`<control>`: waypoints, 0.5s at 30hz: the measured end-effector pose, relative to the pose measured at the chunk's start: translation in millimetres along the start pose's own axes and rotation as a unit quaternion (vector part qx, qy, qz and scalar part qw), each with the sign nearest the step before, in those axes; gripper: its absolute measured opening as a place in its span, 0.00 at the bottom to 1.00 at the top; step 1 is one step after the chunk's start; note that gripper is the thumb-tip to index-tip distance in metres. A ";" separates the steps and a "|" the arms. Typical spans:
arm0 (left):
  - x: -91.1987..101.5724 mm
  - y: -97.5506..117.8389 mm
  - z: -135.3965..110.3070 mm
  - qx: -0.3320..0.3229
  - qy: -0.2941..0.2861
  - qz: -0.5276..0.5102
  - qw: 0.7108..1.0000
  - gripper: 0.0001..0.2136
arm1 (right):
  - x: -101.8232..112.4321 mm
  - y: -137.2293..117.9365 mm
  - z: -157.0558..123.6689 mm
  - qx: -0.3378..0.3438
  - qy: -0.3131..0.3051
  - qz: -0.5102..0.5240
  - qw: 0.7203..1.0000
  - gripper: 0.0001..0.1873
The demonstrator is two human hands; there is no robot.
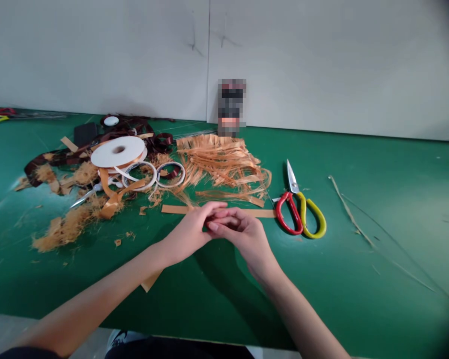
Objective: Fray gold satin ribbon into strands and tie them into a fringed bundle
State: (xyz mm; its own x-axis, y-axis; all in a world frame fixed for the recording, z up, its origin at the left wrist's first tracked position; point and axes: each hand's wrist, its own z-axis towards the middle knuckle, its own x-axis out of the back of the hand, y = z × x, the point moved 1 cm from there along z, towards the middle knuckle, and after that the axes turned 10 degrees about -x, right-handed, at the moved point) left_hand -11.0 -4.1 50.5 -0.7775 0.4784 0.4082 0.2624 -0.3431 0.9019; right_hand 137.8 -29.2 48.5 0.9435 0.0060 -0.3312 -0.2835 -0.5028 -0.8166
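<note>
My left hand [189, 230] and my right hand [249, 237] meet over the green table, fingertips together. Both are closed, with thumb and fingers drawn into a pinch; whatever lies between them is hidden or too small to make out. A flat tan ribbon strip [174, 209] runs on the table just behind my fingers and comes out again on the right. Another tan piece [149, 281] sticks out from under my left forearm. To the right of my right hand lie scissors [302, 214] with one red and one yellow handle, blades pointing away.
Beyond my hands lies a pile of frayed tan ribbon [220, 162]. On the left are a white ribbon spool [117, 151], white tape rings [171, 174], dark brown ribbon [69, 158] and fluffy tan scraps [65, 227]. A thin strand [349, 212] lies at right. A wall [322, 65] rises behind.
</note>
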 end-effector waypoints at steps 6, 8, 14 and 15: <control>8.6 -6.8 1.6 -0.108 0.070 0.130 0.983 0.09 | 27.0 -26.8 -19.9 -0.069 0.037 -0.127 0.989 0.10; 15.4 -8.8 -0.3 -0.148 0.128 0.166 0.966 0.08 | 44.1 -35.6 -24.9 -0.077 0.059 -0.160 0.982 0.11; 5.0 -6.3 -6.1 -0.329 0.108 0.329 0.879 0.15 | 75.2 -35.1 -13.2 -0.001 0.213 -0.218 0.953 0.17; -0.3 -3.2 -7.3 -0.350 0.031 0.354 0.867 0.17 | 75.4 -31.9 -8.3 0.012 0.223 -0.242 0.944 0.15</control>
State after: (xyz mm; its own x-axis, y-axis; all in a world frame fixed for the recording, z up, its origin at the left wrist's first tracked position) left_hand -15.8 -9.1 46.5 -0.5989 -0.0890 0.7958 0.2918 -0.9497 0.1134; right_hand 219.4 -19.9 53.5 0.9404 -0.1383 0.3108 0.1998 -0.5148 -0.8337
